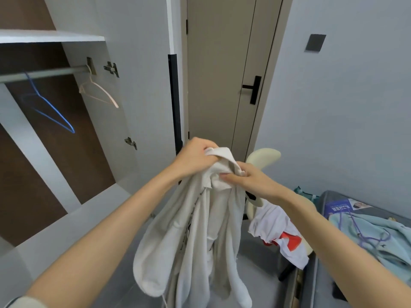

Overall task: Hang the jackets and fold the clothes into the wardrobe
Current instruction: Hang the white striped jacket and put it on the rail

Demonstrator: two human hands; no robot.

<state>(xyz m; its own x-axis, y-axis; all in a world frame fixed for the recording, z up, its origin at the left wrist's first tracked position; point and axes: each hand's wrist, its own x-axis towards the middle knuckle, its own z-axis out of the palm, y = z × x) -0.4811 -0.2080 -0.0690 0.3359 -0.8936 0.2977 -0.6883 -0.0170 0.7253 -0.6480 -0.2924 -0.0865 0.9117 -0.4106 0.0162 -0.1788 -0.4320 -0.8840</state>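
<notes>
Two bare hands hold up an off-white fabric jacket (200,230) in the head view, in front of the open white wardrobe (100,121). The left hand (195,157) has its fingers curled tight round a bunched edge at the top of the garment. The right hand (251,180), just beside it and slightly lower, pinches the cloth between thumb and fingers. The jacket hangs from both grips in loose folds, its sleeves dangling.

Inside the wardrobe on the left, a metal rail (44,73) carries a thin blue wire hanger (55,111) and, nearer the side wall, a pale pink hanger (104,93), both bare. Behind the hands stands a beige door (220,74) with a black lever handle (252,88). A cream chair (264,154) just right of the jacket has a white-and-red garment (275,227) draped over it. Farther right, a light blue garment (382,241) lies on a grey bed (329,196) with a purple hanger (364,236) on top of it.
</notes>
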